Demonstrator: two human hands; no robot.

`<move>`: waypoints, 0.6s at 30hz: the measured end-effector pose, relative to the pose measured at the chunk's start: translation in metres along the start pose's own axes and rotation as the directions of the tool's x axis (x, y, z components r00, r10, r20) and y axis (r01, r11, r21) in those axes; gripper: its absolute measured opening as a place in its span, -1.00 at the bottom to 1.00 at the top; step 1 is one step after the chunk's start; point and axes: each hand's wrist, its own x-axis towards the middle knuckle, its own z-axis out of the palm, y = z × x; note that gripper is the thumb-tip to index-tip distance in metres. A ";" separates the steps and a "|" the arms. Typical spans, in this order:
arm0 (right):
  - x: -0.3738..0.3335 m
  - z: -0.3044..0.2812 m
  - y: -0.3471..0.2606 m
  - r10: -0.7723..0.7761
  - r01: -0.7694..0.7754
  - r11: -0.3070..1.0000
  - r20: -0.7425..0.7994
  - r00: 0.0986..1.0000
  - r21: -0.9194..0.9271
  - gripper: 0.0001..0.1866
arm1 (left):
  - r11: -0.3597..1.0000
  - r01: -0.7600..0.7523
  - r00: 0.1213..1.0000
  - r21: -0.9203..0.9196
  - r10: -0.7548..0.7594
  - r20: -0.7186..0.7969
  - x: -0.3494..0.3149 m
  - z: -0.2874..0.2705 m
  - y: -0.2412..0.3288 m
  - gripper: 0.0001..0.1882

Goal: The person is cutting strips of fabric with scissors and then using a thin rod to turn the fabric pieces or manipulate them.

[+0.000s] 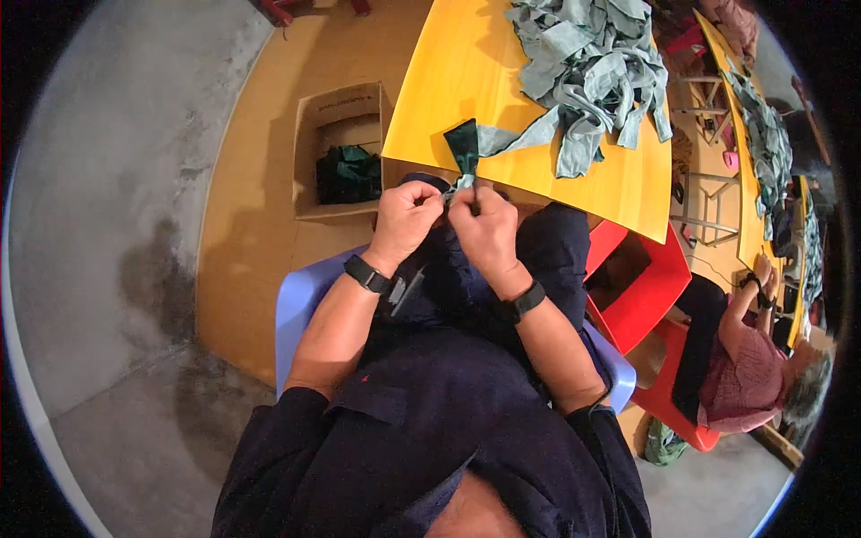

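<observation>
My left hand [405,222] and my right hand [487,231] are close together over my lap, just off the near edge of the yellow table [453,81]. Both are closed, thumbs and fingers pinched on a green fabric strip [463,151]. Its dark green end rises onto the table edge, and a small pale part shows between my fingers. A light grey-green length [520,137] runs from beside it to a heap of similar fabric strips [596,72] on the table. My fingertips partly hide the gripped part.
An open cardboard box [302,170] with dark green fabric stands on the floor left of the table. Near my right knee is a red plastic stool [639,296]. Farther right, another person [744,372] sits at a second yellow table [749,211] strewn with fabric strips.
</observation>
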 end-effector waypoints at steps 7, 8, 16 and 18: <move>0.007 -0.003 -0.012 0.569 -0.638 0.599 0.304 0.764 0.484 -0.90 | 0.943 0.161 0.982 -0.291 -0.124 0.141 -0.001 -0.002 -0.013 -0.85; 0.006 -0.003 -0.009 0.570 -0.639 0.598 0.304 0.764 0.484 -0.90 | 0.943 0.162 0.982 -0.291 -0.125 0.141 -0.001 -0.004 -0.014 -0.85; 0.005 -0.005 -0.010 0.364 -0.405 0.906 0.265 0.893 0.123 -0.85 | 0.986 0.140 0.983 -0.095 -0.126 0.137 0.000 -0.016 -0.006 -0.85; 0.001 -0.001 -0.002 0.230 -0.243 0.969 0.193 0.954 0.046 -0.86 | 0.999 0.042 0.997 0.030 -0.044 0.064 0.001 -0.011 -0.003 -0.87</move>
